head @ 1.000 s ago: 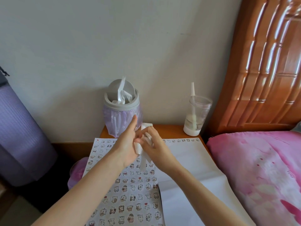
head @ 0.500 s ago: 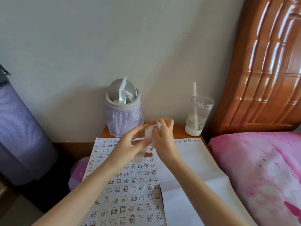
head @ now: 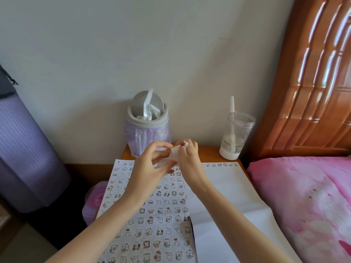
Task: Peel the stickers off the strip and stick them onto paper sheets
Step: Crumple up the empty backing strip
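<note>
At frame centre I have both hands on the white strip point(head: 174, 153), just above the far edge of the sheets on the counter point(head: 209, 151): my left hand point(head: 152, 166) pinches its lower end, my right hand point(head: 187, 158) its upper end. The left sheet point(head: 121, 188) is filled with stickers point(head: 166, 242), while the right sheet point(head: 228, 196) carries only one row along its top edge, so I judge most of it remains. Whether any stickers are left on the strip, I cannot tell.

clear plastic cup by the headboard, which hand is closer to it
Right. The right hand is left of the clear plastic cup, apart from it; the left hand is farther to the left, beyond the white strip that both hands pinch.
</note>
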{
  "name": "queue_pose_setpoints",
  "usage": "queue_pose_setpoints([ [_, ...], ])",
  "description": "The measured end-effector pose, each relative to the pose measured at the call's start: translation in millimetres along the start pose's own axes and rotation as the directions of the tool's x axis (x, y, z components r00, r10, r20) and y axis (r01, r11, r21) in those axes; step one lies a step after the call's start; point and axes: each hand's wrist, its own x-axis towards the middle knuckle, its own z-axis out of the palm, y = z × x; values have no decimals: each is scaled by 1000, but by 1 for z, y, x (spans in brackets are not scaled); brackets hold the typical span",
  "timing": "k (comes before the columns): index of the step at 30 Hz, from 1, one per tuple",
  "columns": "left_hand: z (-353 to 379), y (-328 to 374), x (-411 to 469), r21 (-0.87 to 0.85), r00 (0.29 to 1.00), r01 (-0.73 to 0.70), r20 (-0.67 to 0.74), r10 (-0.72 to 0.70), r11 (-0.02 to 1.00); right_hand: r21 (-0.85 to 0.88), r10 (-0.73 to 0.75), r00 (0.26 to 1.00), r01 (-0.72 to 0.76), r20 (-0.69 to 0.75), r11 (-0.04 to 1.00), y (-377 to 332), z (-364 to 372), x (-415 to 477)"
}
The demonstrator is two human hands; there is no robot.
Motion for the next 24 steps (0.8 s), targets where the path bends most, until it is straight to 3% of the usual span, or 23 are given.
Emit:
queue_pose_setpoints([
  [7,-14,-4,14,90,989,-17,-146,30,996,204,33,959,-94,281,975,-5,-3,-9],
  [9,-24,-7,20,109,985,-10,-169,28,994,116,10,933,-55,360,992,-4,-9,-8],
  [10,-29,-8,23,115,984,-10,-175,30,993,14,-42,927,40,372,999,-3,-12,-8],
  [12,-36,-8,27,126,981,-24,-186,47,992,-146,-169,919,234,357,961,-4,-14,-4],
  [14,-41,-1,34,128,978,-57,-190,81,990,-154,-257,921,310,293,938,-11,-11,7],
  [19,-60,19,91,234,941,-129,-278,193,964,-124,-387,919,394,73,911,-51,8,68],
  [24,-71,7,142,441,901,-61,-362,240,895,-282,-451,892,427,-23,859,-56,47,126],
])
